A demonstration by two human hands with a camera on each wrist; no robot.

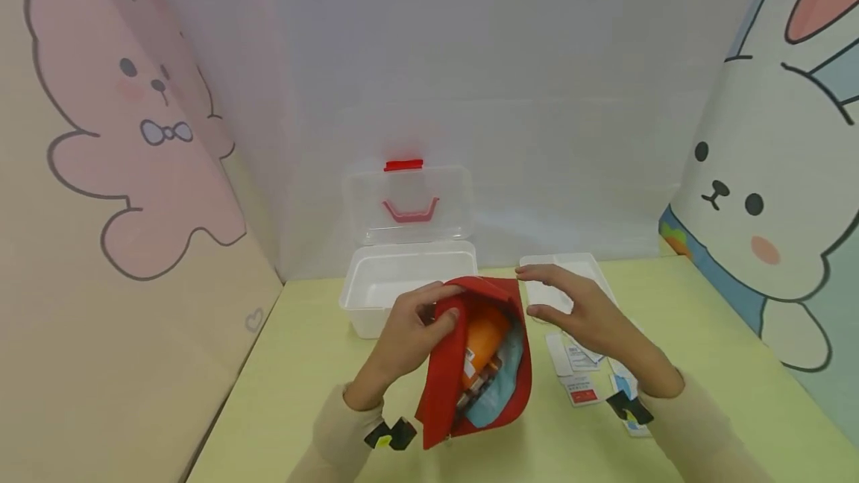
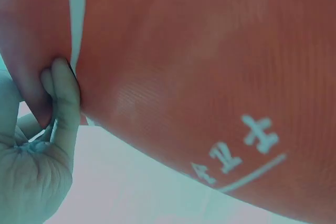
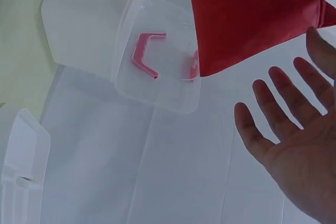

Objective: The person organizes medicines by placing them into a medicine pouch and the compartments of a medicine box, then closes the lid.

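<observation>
Gripping the near-left edge of the red bag (image 1: pixel 446 386), the left hand (image 1: pixel 412 334) has thumb and fingers closed on the fabric at its mouth. The right hand (image 1: pixel 584 311) holds nothing evident; its fingers are spread and the thumb stands apart, just beside the bag's right edge. Whether a fingertip touches the fabric cannot be determined.

Between the hands, the bag's mouth gapes toward the wearer. Inside are an orange item (image 1: pixel 485 334) and a light-blue item (image 1: pixel 503 386), with darker contents only partly visible.

Beyond the left hand stands a clear box (image 1: pixel 365 323), its lid (image 1: pixel 456 207) raised. Beyond the right hand lies a white tray (image 1: pixel 597 274); below that hand, small packets (image 1: pixel 580 390) lie on the table (image 1: pixel 268 408).

Progress, as judged: opening the bag and box is done; handling of the bag's contents appears unfinished, with neither hand on them. Whether the packets belong with the bag cannot be established.
</observation>
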